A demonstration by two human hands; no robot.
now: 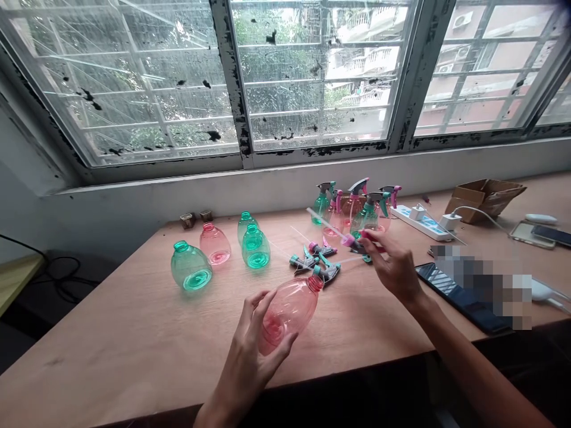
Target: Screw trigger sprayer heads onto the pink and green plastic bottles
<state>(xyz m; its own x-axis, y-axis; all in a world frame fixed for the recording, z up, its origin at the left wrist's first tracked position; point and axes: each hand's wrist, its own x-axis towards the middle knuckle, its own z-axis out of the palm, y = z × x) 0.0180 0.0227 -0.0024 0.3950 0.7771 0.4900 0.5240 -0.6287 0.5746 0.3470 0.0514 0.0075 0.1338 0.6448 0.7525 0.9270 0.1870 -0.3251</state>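
My left hand (254, 339) is wrapped round a clear pink bottle (292, 309), tilted with its open neck toward the upper right. In my right hand (395, 261) is a spray nozzle (352, 242) with a pink collar, its thin tube pointing up and left, apart from the bottle. Several loose spray nozzles (319, 261) with green or pink parts lie on the table between and beyond my hands. To the left stand green bottles without tops (191, 267) (256, 246) and one pink bottle (215, 244).
Several bottles with nozzles fitted (366, 220) stand near the wall. Right of them are a white power strip (422, 223) with plugs, a cardboard box (484, 199) and phones (553, 235). A dark tablet (446, 291) lies by the table's (147, 345) front edge.
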